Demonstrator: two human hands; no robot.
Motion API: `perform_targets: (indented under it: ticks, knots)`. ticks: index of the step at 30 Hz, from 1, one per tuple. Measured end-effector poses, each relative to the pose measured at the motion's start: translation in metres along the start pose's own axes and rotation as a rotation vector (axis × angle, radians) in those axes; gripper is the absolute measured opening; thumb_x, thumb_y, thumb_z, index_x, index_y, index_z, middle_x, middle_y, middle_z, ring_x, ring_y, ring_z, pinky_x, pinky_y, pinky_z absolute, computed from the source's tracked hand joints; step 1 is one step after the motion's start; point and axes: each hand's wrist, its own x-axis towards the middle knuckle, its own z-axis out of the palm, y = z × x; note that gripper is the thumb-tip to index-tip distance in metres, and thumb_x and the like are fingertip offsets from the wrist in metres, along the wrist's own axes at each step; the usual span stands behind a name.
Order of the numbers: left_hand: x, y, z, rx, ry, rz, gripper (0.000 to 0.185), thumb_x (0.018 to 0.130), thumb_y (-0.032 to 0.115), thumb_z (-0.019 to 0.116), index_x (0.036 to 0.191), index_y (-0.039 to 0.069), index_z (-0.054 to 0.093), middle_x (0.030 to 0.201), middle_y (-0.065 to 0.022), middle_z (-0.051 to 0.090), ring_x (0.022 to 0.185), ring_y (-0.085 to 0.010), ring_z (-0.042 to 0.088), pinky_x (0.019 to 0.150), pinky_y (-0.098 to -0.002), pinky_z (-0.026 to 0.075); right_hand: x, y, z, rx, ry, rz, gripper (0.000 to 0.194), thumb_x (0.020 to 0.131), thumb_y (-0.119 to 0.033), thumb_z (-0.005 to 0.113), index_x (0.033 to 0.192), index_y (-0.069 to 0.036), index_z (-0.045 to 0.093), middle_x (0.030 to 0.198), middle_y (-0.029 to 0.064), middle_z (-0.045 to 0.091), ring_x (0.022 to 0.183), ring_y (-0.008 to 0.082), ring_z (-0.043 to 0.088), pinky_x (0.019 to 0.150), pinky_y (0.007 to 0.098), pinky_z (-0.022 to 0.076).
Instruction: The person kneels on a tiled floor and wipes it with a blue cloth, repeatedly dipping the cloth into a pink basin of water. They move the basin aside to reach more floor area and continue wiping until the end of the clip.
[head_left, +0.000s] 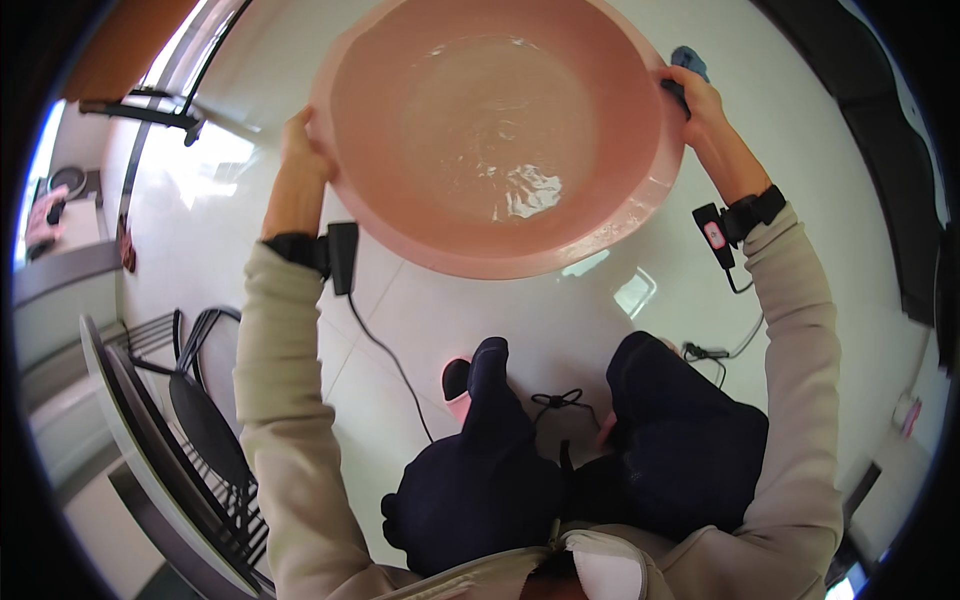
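Observation:
A large pink plastic basin with shallow water in its bottom is in front of me, over the tiled floor. My left hand grips its left rim, thumb up along the edge. On the opposite side my right hand holds the right rim, and a bunched blue-grey cloth shows at that hand, partly hidden by it. Whether the basin rests on the floor or is lifted, I cannot tell. Both wrists carry black straps with small cabled devices.
White glossy tiles surround the basin. A black chair and a round table edge stand at the lower left. Cables hang from both wrist devices, with a coiled bundle near my right knee. Dark furniture lines the right side.

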Motion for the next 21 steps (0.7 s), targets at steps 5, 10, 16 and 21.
perform_targets:
  ticks: [5,10,16,21]
  knots:
    - [-0.038,-0.017,0.006,0.106,-0.356,-0.11,0.055,0.085,0.033,0.056,0.124,-0.005,0.049,0.128,-0.0151,0.055,0.123,-0.0323,0.048,0.106,-0.047,0.036,-0.027,-0.023,-0.061,0.046,0.044,-0.08,0.031,0.062,-0.004,0.075,0.084,0.01,0.058,0.081,0.0154,0.062,0.063,0.0246,0.063,0.057,0.0357,0.0537]
    - [-0.099,-0.06,0.053,0.326,-0.367,-0.119,0.059,0.085,0.035,0.055,0.122,-0.01,0.047,0.132,-0.0182,0.049,0.123,-0.0314,0.047,0.106,-0.0451,0.036,-0.082,-0.046,-0.161,0.01,0.236,-0.134,0.029,0.063,-0.01,0.076,0.083,0.005,0.061,0.083,0.0136,0.063,0.065,0.0222,0.061,0.059,0.0359,0.0504]
    - [-0.175,-0.153,0.131,0.79,-0.659,-0.074,0.044,0.086,0.032,0.055,0.115,0.0,0.051,0.117,-0.012,0.054,0.108,-0.0241,0.051,0.094,-0.0436,0.041,-0.134,-0.041,-0.325,0.244,0.374,-0.171,0.029,0.066,-0.01,0.074,0.089,0.004,0.062,0.084,0.0136,0.063,0.069,0.0229,0.064,0.061,0.0367,0.0539]
    - [-0.227,-0.246,0.2,0.865,-0.967,-0.168,0.029,0.085,0.026,0.056,0.105,0.006,0.054,0.106,-0.0094,0.057,0.097,-0.0219,0.054,0.084,-0.0413,0.045,-0.198,-0.021,-0.475,0.348,0.449,-0.154,0.022,0.077,-0.012,0.068,0.095,0.0,0.063,0.088,0.0123,0.067,0.077,0.0245,0.066,0.077,0.0371,0.0558]
